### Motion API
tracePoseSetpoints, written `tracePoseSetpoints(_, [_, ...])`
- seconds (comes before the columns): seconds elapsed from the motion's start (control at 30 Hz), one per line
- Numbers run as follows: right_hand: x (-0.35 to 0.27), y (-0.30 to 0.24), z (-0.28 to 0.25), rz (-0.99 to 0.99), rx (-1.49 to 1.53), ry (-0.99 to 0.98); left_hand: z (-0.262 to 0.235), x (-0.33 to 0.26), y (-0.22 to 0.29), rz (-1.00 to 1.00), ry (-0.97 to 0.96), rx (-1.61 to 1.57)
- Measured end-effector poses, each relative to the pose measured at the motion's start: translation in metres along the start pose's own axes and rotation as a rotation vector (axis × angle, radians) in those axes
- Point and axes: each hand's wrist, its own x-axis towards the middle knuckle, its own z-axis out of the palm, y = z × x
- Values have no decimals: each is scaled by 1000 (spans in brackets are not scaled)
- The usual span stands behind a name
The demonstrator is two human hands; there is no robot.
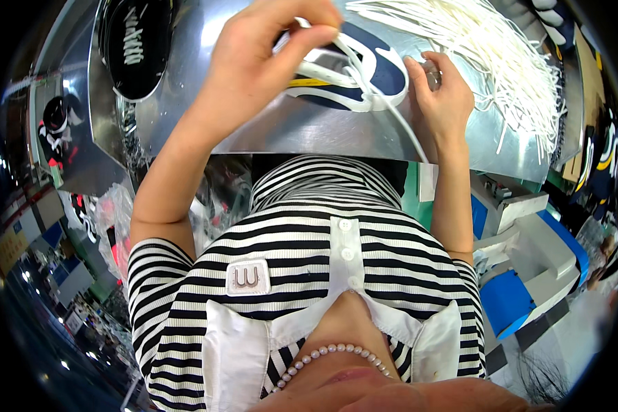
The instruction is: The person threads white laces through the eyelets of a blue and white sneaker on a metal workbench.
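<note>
A blue-and-grey unit (544, 248) sits at the lower right, clear plastic wrapping (115, 214) at the left.

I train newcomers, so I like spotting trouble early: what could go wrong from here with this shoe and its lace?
The white lace overlaps itself across the navy and white shoe, so a pull by the left hand might tighten it into a tangle. Its tail reaches the front edge of the table and could snag there. The pile of laces lies close beside the right hand, which might drag strands along.
</note>
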Motion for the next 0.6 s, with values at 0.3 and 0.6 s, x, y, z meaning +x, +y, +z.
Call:
tracePoseSetpoints(0.3, [-7,-45,19,291,1026,-385,33,12,-10,100,-72,332])
tracePoseSetpoints(0.6, [-10,-37,57,339,773,-225,16,5,-64,-1059,-342,-456])
